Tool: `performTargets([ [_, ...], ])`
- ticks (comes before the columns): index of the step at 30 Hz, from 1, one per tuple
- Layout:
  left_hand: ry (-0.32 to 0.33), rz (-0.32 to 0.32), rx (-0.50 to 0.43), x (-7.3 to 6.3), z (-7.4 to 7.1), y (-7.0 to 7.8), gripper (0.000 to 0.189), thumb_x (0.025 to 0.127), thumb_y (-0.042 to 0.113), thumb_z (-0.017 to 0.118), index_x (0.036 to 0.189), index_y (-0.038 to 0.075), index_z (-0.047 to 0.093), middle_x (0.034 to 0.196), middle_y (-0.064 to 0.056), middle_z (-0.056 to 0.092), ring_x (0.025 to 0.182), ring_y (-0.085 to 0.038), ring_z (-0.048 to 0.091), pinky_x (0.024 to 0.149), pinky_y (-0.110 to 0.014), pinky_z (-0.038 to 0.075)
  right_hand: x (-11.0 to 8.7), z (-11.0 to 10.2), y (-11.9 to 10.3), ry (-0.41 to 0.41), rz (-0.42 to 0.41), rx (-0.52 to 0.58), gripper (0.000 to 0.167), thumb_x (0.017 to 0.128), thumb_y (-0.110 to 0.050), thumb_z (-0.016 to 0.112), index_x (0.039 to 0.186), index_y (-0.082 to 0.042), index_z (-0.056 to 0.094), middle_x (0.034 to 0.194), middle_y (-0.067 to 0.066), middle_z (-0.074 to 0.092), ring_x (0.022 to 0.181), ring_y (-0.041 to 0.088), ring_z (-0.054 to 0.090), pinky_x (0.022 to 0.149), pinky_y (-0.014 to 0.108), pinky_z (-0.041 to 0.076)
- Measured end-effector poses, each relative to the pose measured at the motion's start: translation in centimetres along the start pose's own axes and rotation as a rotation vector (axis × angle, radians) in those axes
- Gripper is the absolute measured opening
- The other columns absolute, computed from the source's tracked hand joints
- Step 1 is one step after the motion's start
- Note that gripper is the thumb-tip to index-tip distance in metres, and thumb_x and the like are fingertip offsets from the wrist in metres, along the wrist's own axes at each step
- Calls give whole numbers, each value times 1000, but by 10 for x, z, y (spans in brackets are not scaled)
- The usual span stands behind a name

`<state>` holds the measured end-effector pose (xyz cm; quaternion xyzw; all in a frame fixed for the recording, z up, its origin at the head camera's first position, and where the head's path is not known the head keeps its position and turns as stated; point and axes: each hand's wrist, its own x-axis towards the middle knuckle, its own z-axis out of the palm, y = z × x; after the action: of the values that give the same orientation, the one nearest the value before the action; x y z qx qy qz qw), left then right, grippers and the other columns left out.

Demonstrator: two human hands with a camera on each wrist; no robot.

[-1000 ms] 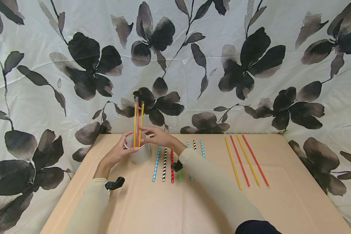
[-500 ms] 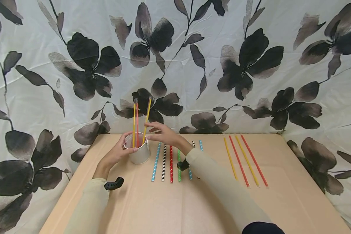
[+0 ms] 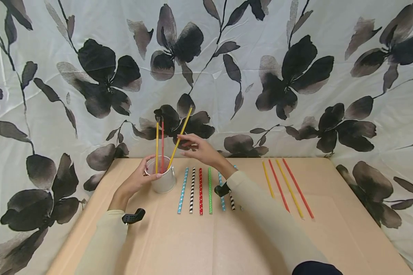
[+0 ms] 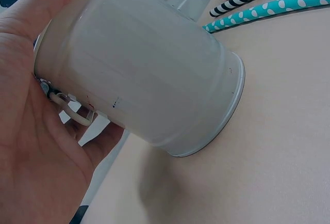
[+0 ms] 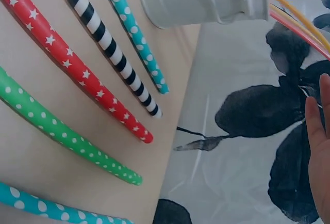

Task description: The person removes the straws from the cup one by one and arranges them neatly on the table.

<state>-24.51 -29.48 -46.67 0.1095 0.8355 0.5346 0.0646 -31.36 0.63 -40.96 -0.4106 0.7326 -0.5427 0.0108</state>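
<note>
A small white metal pail (image 3: 163,185) stands at the left of the table. My left hand (image 3: 136,180) grips it around the rim, thumb in front, and in the left wrist view the palm lies against the pail wall (image 4: 139,69). My right hand (image 3: 202,151) pinches a yellow straw (image 3: 184,125) between thumb and fingertips. That straw leans to the right, its lower end at the pail's mouth. Another yellow straw (image 3: 157,141) and a red straw (image 3: 163,143) stand upright in the pail.
Patterned paper straws, such as the red starred one (image 3: 201,191) and the green dotted one (image 3: 210,191), lie in a row right of the pail. Farther right lie plain yellow and red straws (image 3: 297,187). A floral cloth (image 3: 247,76) hangs behind the table (image 3: 179,244).
My right hand has moved right and up with the yellow straw, which tilts more and rises higher. The left hand stays on the pail.
</note>
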Motion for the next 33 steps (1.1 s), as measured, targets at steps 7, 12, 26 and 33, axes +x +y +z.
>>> performTargets([
  [7, 17, 2, 1, 3, 3, 1, 91, 92, 27, 74, 160, 23, 15, 158, -22, 21, 146, -44, 20, 112, -71, 23, -3, -16, -15, 64, -61, 68, 50, 95, 0, 68, 143, 2, 53, 143, 20, 53, 123, 46, 55, 108, 52, 45],
  [12, 28, 2, -1, 5, 5, 0, 90, 92, 28, 73, 160, 24, 15, 157, -21, 22, 146, -43, 20, 112, -70, 24, -7, -30, -29, 127, -88, 90, 44, 96, -1, 67, 138, 4, 57, 136, 19, 58, 118, 42, 60, 100, 38, 52],
  [26, 22, -13, -2, 5, 5, 2, 89, 92, 29, 73, 160, 25, 15, 156, -20, 21, 146, -43, 17, 112, -73, 22, -29, -60, -30, 371, -85, 129, 26, 93, 2, 69, 118, 8, 65, 112, 23, 66, 98, 42, 64, 84, 32, 56],
  [33, -1, -15, -9, 3, 1, 2, 91, 92, 28, 74, 161, 25, 14, 160, -19, 18, 148, -44, 14, 112, -76, 18, -45, -71, -25, 381, -36, 157, 28, 94, 4, 68, 121, 8, 63, 121, 30, 59, 95, 25, 69, 81, 33, 60],
])
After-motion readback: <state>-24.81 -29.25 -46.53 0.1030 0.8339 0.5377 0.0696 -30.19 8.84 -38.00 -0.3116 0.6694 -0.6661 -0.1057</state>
